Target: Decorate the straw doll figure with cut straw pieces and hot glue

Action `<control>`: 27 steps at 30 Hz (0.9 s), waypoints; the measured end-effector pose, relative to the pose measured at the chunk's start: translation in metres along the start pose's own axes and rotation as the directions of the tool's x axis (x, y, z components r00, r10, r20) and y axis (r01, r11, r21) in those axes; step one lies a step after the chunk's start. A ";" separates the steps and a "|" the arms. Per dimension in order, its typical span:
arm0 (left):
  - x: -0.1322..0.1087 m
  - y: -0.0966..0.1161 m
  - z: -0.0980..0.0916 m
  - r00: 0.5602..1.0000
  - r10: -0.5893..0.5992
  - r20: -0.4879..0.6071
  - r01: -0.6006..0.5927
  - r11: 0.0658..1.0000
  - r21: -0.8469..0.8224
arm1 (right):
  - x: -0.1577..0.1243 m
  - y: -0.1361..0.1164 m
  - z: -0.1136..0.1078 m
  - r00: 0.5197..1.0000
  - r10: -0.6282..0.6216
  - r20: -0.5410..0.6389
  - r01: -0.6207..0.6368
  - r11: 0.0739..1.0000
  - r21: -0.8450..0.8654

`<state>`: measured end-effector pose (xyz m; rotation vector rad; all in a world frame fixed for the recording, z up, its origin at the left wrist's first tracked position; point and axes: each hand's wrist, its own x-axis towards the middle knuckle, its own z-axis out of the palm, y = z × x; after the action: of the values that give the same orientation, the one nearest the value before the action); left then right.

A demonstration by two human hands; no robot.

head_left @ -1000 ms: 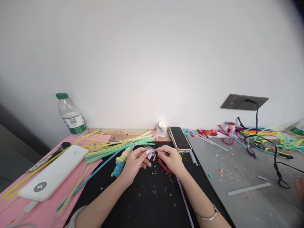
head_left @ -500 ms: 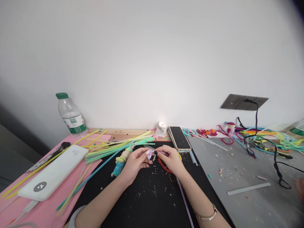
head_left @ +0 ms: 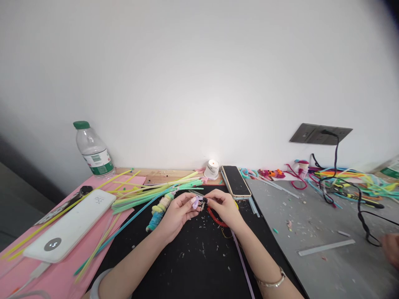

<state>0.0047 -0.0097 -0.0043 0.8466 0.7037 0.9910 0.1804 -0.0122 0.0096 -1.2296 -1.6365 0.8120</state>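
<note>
My left hand [head_left: 179, 214] is closed in a pinch on a small looped piece of lilac pipe cleaner [head_left: 196, 202], over the black mat [head_left: 187, 265]. Facing it, my right hand [head_left: 222, 207] pinches the same piece, its fingertips almost meeting the left ones. A small dark part beside the right fingertips is too small to make out. From below my right wrist a long lilac strand [head_left: 243, 265] runs down toward me. A red curved handle [head_left: 216, 219] lies under my right hand, mostly hidden. Left of my left hand rests a coiled multicolour pipe-cleaner piece [head_left: 159, 214].
Green and yellow pipe cleaners [head_left: 156, 195], a white power bank [head_left: 71, 226] and a bottle [head_left: 95, 151] are at left. A phone [head_left: 237, 182] and small white cup [head_left: 212, 169] stand behind. At right are a black cable [head_left: 361, 207], glue sticks [head_left: 326, 247] and another person's hand [head_left: 390, 249].
My fingers have shifted slightly around the lilac piece, which now hangs more upright at my left fingertips. The other person's hand at the right edge has come further into view.
</note>
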 end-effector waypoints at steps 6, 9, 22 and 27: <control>0.000 0.002 0.001 0.999 -0.012 0.033 0.012 1.000 -0.014 | 0.000 0.000 -0.006 0.999 0.014 0.049 -0.014 1.000 0.018; -0.001 0.002 0.000 0.999 -0.022 0.050 0.023 0.999 -0.028 | 0.001 -0.001 -0.008 0.996 0.044 0.075 -0.047 0.998 0.032; -0.004 0.005 0.002 0.990 -0.110 0.094 0.112 0.993 -0.023 | 0.001 0.000 -0.008 0.995 0.059 0.076 -0.061 0.998 0.024; -0.006 0.006 0.002 0.981 -0.125 0.145 0.129 0.991 -0.020 | -0.001 0.002 -0.002 0.983 0.125 0.138 -0.148 0.973 0.176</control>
<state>0.0015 -0.0143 0.0023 0.8280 0.6103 0.8156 0.1837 -0.0121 0.0082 -1.1876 -1.5479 1.1233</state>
